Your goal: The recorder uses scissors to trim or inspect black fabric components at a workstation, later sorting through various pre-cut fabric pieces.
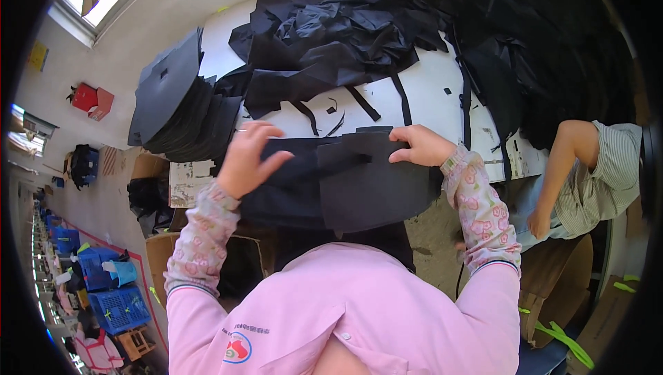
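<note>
A stiff dark grey panel (376,195) with a rounded lower edge and a small slot lies over black fabric (276,195) in front of me, both reaching past the table's near edge. A dark strap (342,161) runs across the panel to the slot. My right hand (423,147) grips the panel at its upper right, thumb and forefinger bent over it. Above the fabric's left end, my left hand (250,159) is raised with thumb and fingers apart, holding nothing. Whether its fingertips touch the fabric is hard to tell.
To the left rises a tall stack of dark panels (166,92). A heap of black fabric (324,30) covers the far part of the white table (217,36), with loose straps (362,103) hanging from it. Another person's arm (570,161) is close on the right. Cardboard (559,278) stands below.
</note>
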Demonstrator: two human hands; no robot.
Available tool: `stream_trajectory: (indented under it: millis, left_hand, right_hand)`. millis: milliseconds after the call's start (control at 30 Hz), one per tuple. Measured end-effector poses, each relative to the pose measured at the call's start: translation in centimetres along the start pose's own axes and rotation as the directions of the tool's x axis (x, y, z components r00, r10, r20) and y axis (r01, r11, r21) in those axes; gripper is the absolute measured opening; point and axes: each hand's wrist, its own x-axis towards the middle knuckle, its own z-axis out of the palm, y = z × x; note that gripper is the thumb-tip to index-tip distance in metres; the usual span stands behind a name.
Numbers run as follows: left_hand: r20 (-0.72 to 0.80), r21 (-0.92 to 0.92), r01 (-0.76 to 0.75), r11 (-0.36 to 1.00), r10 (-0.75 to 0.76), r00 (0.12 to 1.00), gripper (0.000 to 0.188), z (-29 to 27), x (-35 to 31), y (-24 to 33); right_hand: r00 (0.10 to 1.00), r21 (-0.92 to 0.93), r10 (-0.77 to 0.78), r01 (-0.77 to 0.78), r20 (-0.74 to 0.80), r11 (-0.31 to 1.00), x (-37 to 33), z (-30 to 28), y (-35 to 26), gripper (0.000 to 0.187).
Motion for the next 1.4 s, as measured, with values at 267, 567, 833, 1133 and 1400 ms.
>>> stream_trajectory:
  millis: [267,567,833,1133,1400]
  left_hand:
    - [0.293,0.141,-0.235,0.962,0.186,0.938,0.030,10.6,3.8,4.7]
    - [0.784,-0.371,0.769,0.520,-0.268,0.560,0.018,11.7,8.3,3.1]
    - [0.829,-0.228,0.817,0.529,-0.335,0.448,0.018,10.9,8.6,1.6]
    - [0.469,-0.121,0.325,0.938,-0.234,0.852,0.031,10.9,9.1,2.3]
    - [0.426,-0.180,0.219,0.959,-0.125,0.896,0.024,12.6,6.8,-2.8]
  right_hand:
    - [0.998,-0.020,0.060,-0.059,0.029,0.998,0.3,0.2,-1.9,0.042]
    - [0.993,-0.072,0.117,-0.119,-0.033,0.990,-0.8,1.1,-0.7,0.038]
    - [0.989,-0.030,0.141,-0.142,-0.041,0.989,-1.4,0.6,0.3,0.036]
    - [0.992,0.153,0.127,-0.125,-0.006,0.980,-1.2,-0.8,0.7,0.025]
    - [0.961,-0.384,0.131,-0.220,-0.243,0.897,-1.3,-1.6,3.4,0.034]
